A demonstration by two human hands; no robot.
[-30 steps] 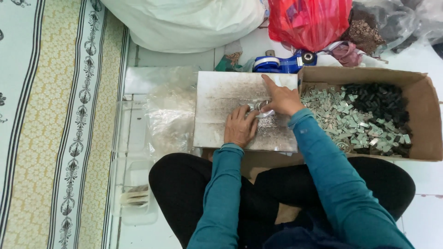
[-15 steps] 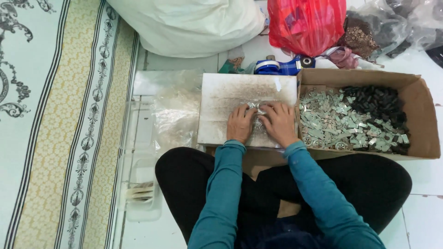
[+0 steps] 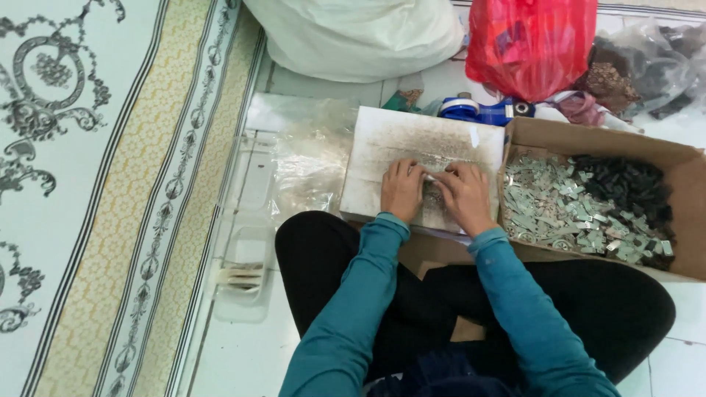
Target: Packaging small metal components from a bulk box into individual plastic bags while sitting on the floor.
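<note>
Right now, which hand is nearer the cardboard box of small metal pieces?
Right. The right hand rests on the white board just beside the cardboard box's left wall; the left hand sits further left, with the right hand between it and the box.

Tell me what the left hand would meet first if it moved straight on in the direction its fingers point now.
The left hand points up and slightly right across the worn white board. Past its far edge the blue tape dispenser looks first in line, though depth is unclear.
</note>
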